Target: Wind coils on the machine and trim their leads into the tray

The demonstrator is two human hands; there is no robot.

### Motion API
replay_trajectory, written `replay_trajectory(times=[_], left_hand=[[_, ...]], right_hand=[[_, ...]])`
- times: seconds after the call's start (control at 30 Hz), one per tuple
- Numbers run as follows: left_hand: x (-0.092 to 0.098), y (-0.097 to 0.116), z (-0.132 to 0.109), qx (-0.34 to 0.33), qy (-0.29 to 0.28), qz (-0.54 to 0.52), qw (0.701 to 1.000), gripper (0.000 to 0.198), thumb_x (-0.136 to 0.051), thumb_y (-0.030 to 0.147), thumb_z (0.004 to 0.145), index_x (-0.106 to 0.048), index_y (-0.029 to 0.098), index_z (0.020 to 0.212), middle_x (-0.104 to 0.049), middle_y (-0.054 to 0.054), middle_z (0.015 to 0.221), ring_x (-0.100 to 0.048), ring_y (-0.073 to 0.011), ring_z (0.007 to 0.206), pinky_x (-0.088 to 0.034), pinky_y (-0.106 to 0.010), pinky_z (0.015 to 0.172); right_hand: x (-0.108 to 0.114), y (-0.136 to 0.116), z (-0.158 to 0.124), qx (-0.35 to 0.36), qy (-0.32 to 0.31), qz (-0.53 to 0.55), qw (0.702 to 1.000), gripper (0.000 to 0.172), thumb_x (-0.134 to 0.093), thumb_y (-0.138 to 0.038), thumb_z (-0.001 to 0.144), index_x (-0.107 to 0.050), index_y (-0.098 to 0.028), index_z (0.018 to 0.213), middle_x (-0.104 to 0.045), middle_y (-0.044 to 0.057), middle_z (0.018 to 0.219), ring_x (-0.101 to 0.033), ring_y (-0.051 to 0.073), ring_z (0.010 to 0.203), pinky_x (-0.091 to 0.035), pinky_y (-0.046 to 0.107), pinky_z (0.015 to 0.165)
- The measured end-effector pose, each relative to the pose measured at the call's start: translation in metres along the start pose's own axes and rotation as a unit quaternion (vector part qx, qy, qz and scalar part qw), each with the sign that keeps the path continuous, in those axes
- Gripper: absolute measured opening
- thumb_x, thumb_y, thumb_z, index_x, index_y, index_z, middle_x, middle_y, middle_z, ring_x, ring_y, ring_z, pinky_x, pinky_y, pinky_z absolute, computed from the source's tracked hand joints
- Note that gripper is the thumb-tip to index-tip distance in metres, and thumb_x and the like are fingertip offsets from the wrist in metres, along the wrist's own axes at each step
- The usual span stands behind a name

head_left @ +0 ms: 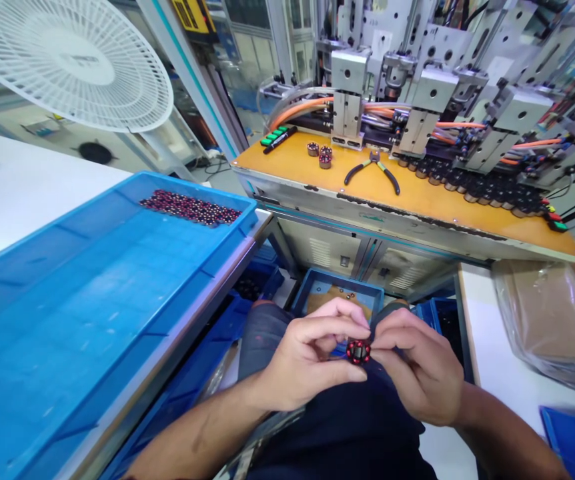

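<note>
Pinching the red-wound stator (358, 351) above the lap, the left hand (302, 363) and right hand (417, 373) are each gripping it by closed fingertips. Judged risk: loosening fingertips are letting it drop past the blue bin (337, 283) beyond the knees, or fingernails are scraping its windings. Pliers (373, 168) are lying on the far counter (292, 160).

left hand (307, 363): blue tray (92, 300) near | right hand (420, 373): white table (482, 347) near | above: open

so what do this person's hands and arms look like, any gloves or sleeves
The left hand and the right hand are bare: no gloves, rings or watch show. The left forearm and right forearm are bare too, with no sleeve in view.
</note>
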State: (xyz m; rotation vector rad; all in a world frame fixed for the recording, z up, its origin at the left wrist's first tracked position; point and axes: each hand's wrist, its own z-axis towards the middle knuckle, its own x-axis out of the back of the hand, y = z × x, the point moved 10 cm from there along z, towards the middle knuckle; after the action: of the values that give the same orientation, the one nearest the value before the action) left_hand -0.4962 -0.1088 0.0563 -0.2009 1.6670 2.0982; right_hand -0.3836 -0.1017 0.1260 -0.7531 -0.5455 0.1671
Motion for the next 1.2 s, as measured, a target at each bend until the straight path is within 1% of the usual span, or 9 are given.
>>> replay_trajectory(times=[0.1,0.27,0.5,0.63,0.77,0.9,0.97,1.07,1.2], left_hand=[[0.005,-0.008,-0.003,0.044,-0.004,0.029,0.999,0.065,-0.091,0.022,0.06,-0.068,0.026,0.12,-0.062,-0.004,0.102,-0.06,-0.0144,0.087,-0.051,-0.024,0.077],[0.003,-0.023,-0.01,0.149,-0.042,0.056,0.986,0.036,-0.076,0.036,0.081,-0.067,0.013,0.107,-0.061,-0.001,0.075,-0.054,-0.0096,0.066,-0.044,-0.021,0.062],[0.001,-0.011,-0.008,0.07,-0.01,0.003,0.997,0.027,-0.07,0.019,0.085,-0.067,0.017,0.112,-0.068,-0.006,0.095,-0.068,-0.0117,0.073,-0.055,-0.024,0.069],[0.0,-0.005,-0.005,0.025,-0.02,-0.058,0.998,0.023,-0.082,0.021,0.074,-0.073,0.014,0.094,-0.062,-0.012,0.117,-0.071,-0.0177,0.087,-0.059,-0.032,0.081],[0.001,-0.009,-0.004,0.02,0.002,-0.168,0.986,0.031,-0.089,0.021,0.064,-0.06,0.013,0.071,-0.071,-0.009,0.099,-0.072,-0.0215,0.092,-0.057,-0.039,0.089],[-0.006,-0.025,-0.002,0.082,-0.005,-0.251,0.964,0.045,-0.091,0.034,0.061,-0.062,0.015,0.088,-0.074,-0.007,0.093,-0.07,-0.0229,0.104,-0.052,-0.037,0.093],[-0.011,-0.033,-0.004,0.138,-0.033,-0.213,0.967,0.049,-0.085,0.045,0.068,-0.065,0.014,0.099,-0.073,-0.007,0.09,-0.071,-0.0156,0.089,-0.053,-0.027,0.083],[-0.018,-0.04,-0.01,0.198,-0.087,-0.169,0.962,0.044,-0.079,0.049,0.074,-0.065,0.012,0.095,-0.067,-0.002,0.072,-0.064,-0.0078,0.059,-0.05,-0.019,0.062],[-0.015,-0.033,-0.01,0.142,-0.083,-0.2,0.966,0.039,-0.08,0.036,0.078,-0.058,0.015,0.102,-0.066,0.001,0.072,-0.066,-0.0086,0.054,-0.052,-0.019,0.058]], right_hand=[[0.0,-0.001,-0.002,0.014,0.013,-0.012,1.0,0.012,-0.056,-0.007,0.089,-0.063,-0.017,0.089,-0.061,0.003,0.076,-0.06,0.012,0.064,-0.053,0.023,0.06],[0.001,-0.003,-0.001,0.028,-0.002,-0.038,0.999,0.011,-0.056,-0.008,0.09,-0.062,-0.017,0.089,-0.062,0.004,0.077,-0.061,0.012,0.064,-0.054,0.023,0.061],[0.005,0.0,-0.006,-0.003,0.025,-0.105,0.994,0.014,-0.058,-0.006,0.088,-0.062,-0.019,0.091,-0.063,0.003,0.076,-0.063,0.014,0.067,-0.053,0.024,0.061],[0.004,0.007,-0.01,-0.02,0.018,-0.104,0.994,0.016,-0.057,-0.005,0.087,-0.06,-0.02,0.092,-0.061,0.003,0.078,-0.062,0.014,0.068,-0.053,0.024,0.06],[0.003,0.003,-0.011,0.005,-0.012,-0.099,0.995,0.019,-0.055,-0.004,0.087,-0.059,-0.021,0.097,-0.061,0.003,0.08,-0.063,0.014,0.069,-0.055,0.026,0.061],[0.002,-0.018,-0.008,0.078,-0.012,-0.141,0.987,0.016,-0.054,-0.006,0.09,-0.059,-0.021,0.095,-0.063,0.002,0.081,-0.066,0.013,0.07,-0.056,0.024,0.064],[0.003,-0.026,-0.004,0.09,-0.009,-0.167,0.982,0.012,-0.055,-0.01,0.093,-0.058,-0.021,0.093,-0.063,0.001,0.079,-0.066,0.012,0.068,-0.055,0.021,0.061],[-0.002,-0.033,0.002,0.107,-0.038,-0.187,0.976,0.01,-0.054,-0.015,0.096,-0.059,-0.022,0.092,-0.064,-0.001,0.072,-0.065,0.011,0.06,-0.053,0.021,0.052],[0.0,-0.037,0.004,0.142,-0.042,-0.216,0.965,0.008,-0.056,-0.016,0.094,-0.061,-0.022,0.093,-0.065,0.0,0.072,-0.066,0.014,0.061,-0.055,0.023,0.054]])
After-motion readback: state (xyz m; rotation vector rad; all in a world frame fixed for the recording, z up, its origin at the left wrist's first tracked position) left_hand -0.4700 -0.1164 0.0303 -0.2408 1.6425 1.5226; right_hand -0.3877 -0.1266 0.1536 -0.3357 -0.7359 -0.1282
